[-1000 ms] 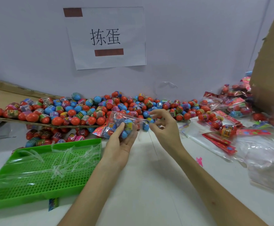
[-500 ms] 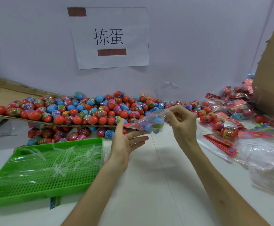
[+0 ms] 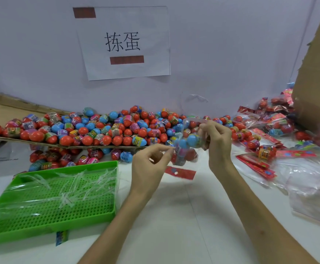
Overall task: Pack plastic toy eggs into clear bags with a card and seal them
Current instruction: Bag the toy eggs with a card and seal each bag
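Note:
A clear bag of blue and red toy eggs [image 3: 186,147] hangs above the white table. My right hand [image 3: 217,141] grips its upper part. My left hand [image 3: 151,164] pinches the bag's left edge between thumb and forefinger. The bag's red card end [image 3: 180,172] hangs at the bottom, blurred. A big heap of loose red and blue eggs [image 3: 98,130] lies on a cardboard sheet behind my hands, with more eggs under its edge.
A green perforated tray [image 3: 50,218] holding thin clear strips sits at the left. Filled bags [image 3: 269,126], red cards [image 3: 256,164] and empty clear bags [image 3: 311,187] lie at the right. A cardboard box wall [image 3: 319,73] stands far right. A paper sign [image 3: 124,42] hangs on the wall.
The bag moved right and swung from lying sideways to hanging down. My left hand let go, opened, then came back and pinched the bag's edge. My right hand took the bag's upper part.

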Tool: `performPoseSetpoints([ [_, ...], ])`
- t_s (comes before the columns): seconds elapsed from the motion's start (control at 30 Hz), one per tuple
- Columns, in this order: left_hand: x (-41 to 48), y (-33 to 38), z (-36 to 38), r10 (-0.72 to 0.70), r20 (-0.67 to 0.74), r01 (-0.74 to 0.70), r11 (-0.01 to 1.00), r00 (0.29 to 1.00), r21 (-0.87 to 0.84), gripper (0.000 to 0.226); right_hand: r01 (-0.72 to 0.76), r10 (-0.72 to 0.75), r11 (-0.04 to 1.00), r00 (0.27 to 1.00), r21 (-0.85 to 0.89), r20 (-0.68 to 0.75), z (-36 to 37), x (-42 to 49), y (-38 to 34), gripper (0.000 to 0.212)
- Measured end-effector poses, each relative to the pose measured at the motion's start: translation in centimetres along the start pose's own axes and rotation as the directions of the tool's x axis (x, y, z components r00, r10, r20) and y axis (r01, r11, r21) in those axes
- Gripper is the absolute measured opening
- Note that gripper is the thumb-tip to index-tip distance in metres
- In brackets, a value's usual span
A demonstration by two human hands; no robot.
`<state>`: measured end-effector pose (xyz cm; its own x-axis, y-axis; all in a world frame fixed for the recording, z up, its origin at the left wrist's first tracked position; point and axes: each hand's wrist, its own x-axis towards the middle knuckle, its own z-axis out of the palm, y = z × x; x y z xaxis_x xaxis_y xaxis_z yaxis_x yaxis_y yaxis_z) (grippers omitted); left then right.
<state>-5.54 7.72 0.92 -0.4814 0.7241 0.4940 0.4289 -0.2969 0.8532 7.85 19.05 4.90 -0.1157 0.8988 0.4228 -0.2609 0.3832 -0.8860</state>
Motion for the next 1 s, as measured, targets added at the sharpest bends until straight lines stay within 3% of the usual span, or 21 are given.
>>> performPoseSetpoints([
  [0.13, 0.4, 0.1, -0.3, -0.093, -0.081, 0.084, 0.990, 0.992, -0.113, 0.010, -0.140, 0.135, 0.990, 0.978, 0.018, 0.162, 0.0, 0.3, -0.1, 0.036],
  [0.27, 0.5, 0.1, -0.4, -0.133, -0.058, 0.120, 0.975, 0.989, -0.186, 0.017, -0.273, 0.247, 0.962, 0.884, 0.009, 0.396, 0.5, 0.2, 0.0, 0.040],
  [0.37, 0.5, 0.3, -0.5, -0.122, -0.007, 0.118, 0.970, 0.992, -0.211, 0.011, -0.231, 0.225, 0.973, 0.914, -0.023, 0.339, 0.8, -0.2, 0.2, 0.007],
  [0.43, 0.4, 0.4, -0.4, -0.165, 0.085, 0.182, 0.946, 0.983, -0.268, 0.006, -0.230, 0.224, 0.973, 0.930, -0.014, 0.290, 0.9, -0.4, 0.4, 0.012],
  [0.57, 0.4, 0.3, 0.0, -0.244, 0.287, 0.324, 0.905, 0.926, -0.277, 0.040, -0.189, 0.187, 0.982, 0.937, -0.021, 0.294, 1.1, -0.7, 0.5, 0.012],
  [0.7, 0.3, 0.1, 0.2, -0.273, 0.268, 0.321, 0.935, 0.924, -0.153, 0.026, -0.124, 0.125, 0.992, 0.960, -0.019, 0.249, 1.2, -0.8, 0.5, 0.010],
  [0.9, 0.5, -0.1, -0.1, -0.394, 0.250, 0.453, 0.855, 0.884, -0.251, 0.032, -0.211, 0.205, 0.977, 0.908, -0.022, 0.367, 1.4, -0.8, 0.4, 0.019],
  [1.0, 0.3, -0.1, -0.1, -0.430, 0.273, 0.495, 0.833, 0.860, -0.247, 0.038, -0.162, 0.174, 0.985, 0.932, -0.065, 0.318, 1.5, -0.9, 0.6, 0.011],
])
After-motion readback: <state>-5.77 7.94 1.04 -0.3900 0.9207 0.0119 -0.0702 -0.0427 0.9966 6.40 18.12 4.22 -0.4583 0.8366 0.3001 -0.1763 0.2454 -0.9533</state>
